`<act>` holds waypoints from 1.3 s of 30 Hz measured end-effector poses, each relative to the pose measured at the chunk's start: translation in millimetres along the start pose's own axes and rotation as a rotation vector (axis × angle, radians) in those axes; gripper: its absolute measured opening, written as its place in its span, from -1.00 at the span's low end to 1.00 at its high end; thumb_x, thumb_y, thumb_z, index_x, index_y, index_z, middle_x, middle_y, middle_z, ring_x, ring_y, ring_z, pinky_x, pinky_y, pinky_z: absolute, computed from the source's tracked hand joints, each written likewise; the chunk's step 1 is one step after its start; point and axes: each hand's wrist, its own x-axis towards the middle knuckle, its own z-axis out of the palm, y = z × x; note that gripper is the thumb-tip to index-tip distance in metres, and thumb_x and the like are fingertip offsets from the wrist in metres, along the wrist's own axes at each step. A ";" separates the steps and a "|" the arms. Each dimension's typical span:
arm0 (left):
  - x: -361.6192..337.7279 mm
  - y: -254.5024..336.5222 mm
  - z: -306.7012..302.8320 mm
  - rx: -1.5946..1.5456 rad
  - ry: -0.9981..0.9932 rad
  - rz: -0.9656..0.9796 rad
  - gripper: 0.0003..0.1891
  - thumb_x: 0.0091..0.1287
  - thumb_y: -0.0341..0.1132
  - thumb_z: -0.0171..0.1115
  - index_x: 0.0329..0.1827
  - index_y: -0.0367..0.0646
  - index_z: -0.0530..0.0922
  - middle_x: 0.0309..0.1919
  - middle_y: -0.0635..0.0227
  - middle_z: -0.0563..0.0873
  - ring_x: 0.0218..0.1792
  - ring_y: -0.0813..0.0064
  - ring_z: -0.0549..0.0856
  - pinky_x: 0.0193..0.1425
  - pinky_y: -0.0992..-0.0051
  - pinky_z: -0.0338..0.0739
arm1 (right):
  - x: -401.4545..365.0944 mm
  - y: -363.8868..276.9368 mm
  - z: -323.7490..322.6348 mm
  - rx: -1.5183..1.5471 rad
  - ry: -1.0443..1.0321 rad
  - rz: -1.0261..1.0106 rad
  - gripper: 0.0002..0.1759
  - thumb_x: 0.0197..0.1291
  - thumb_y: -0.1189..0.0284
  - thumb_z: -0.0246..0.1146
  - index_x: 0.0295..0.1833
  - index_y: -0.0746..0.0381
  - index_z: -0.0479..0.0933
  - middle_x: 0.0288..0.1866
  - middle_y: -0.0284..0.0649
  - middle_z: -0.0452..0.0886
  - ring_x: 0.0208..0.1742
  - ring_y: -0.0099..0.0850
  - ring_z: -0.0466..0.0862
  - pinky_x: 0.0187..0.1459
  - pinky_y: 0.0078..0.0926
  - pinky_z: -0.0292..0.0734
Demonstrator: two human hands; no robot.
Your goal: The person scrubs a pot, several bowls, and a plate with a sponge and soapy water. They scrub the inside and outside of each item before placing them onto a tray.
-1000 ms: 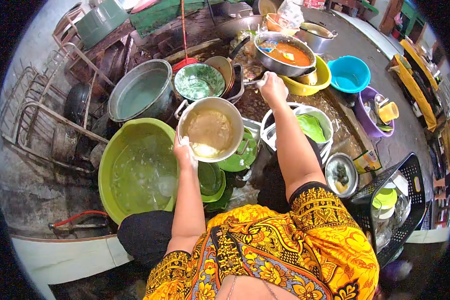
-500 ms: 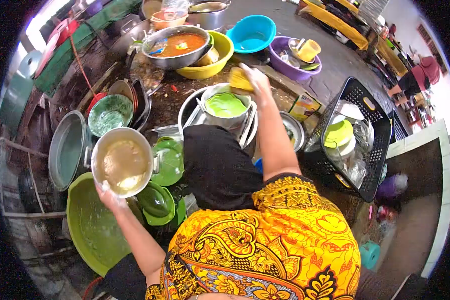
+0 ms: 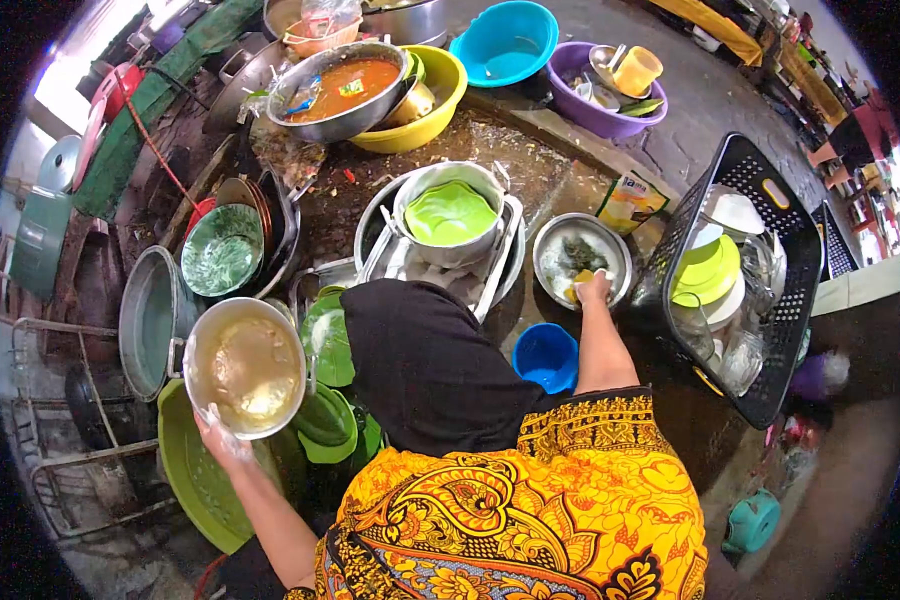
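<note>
My left hand (image 3: pixel 224 438) is closed on the lower rim of a two-handled metal pot (image 3: pixel 247 365), tilted so its inside faces me. Soap suds cover those fingers. On the right, my right hand (image 3: pixel 592 290) presses a yellow sponge (image 3: pixel 573 288) into a small metal bowl (image 3: pixel 542 245). White suds and a dark scouring pad (image 3: pixel 576 254) lie in that bowl. Between my hands, a metal pot with a bright green item inside (image 3: pixel 452 212) sits in a wide metal basin (image 3: pixel 372 222).
Right of the bowl stands a black crate (image 3: pixel 670 340) with plates and glasses. A blue tub (image 3: pixel 547 352) sits near my right forearm, a large green basin (image 3: pixel 195 470) under my left. Yellow (image 3: pixel 435 110), turquoise (image 3: pixel 505 45) and purple (image 3: pixel 610 112) tubs stand at the back.
My right hand has moved from beside the central pot down and right into the small metal bowl, still with the sponge. My left hand keeps the pot, slightly lower in view.
</note>
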 end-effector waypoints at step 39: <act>-6.6 -12.0 16.6 -0.195 -0.050 0.026 -0.57 0.26 -0.57 0.00 0.23 -0.28 0.35 0.06 0.19 0.54 -0.01 0.37 0.58 0.10 0.39 0.50 | 35.5 -31.0 -58.0 1.129 -0.411 0.070 -0.69 0.01 0.42 0.27 -0.09 0.24 0.48 -0.23 -0.17 0.61 -0.32 -0.32 0.63 -0.36 -0.35 0.57</act>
